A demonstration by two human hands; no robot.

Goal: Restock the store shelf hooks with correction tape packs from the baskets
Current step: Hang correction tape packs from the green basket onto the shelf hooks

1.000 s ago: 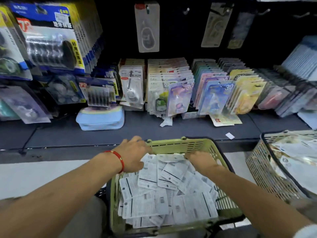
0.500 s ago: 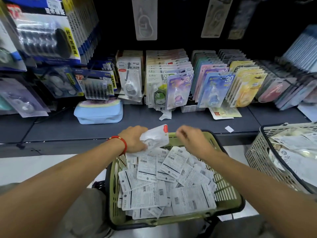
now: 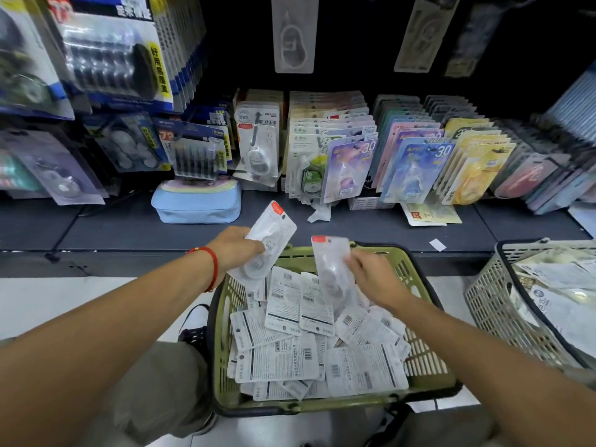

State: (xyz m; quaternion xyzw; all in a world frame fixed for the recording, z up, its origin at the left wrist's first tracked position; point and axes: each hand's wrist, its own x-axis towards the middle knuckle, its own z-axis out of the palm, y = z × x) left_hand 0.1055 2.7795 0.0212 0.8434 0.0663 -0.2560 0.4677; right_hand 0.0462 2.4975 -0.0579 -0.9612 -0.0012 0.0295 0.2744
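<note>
Shown mid-pick, both hands hold correction tape packs above the green basket (image 3: 222, 317), which sits at the person's knees in front of the shelf (image 3: 354, 233). Left hand (image 3: 237, 250), wearing a red string bracelet (image 3: 211, 269) at the wrist, grips the lower end of a white pack (image 3: 269, 240) whose red-tabbed top points up and to the right; whether it is one pack or several pressed together cannot be told. Right hand (image 3: 371, 275) pinches a second pack (image 3: 332, 266) by its right edge, held nearly upright with the red tab uppermost, just above the basket's far rim. More packs (image 3: 306, 350) lie loose in the basket, most face-down with printed backs and barcodes showing. A grey basket (image 3: 490, 304) with further stock stands to the right. On the shelf behind, rows of coloured packs (image 3: 416, 156) lean in display, and a single white hanging pack (image 3: 293, 33) of similar kind hangs from above. The step in hand appears to be gathering packs and turning them the same way; the hanging step is not yet begun. The next move likely calls for aligning the punched holes near the red tabs, then lifting the packs to the hook of the matching product and threading them on, faces outward.
</note>
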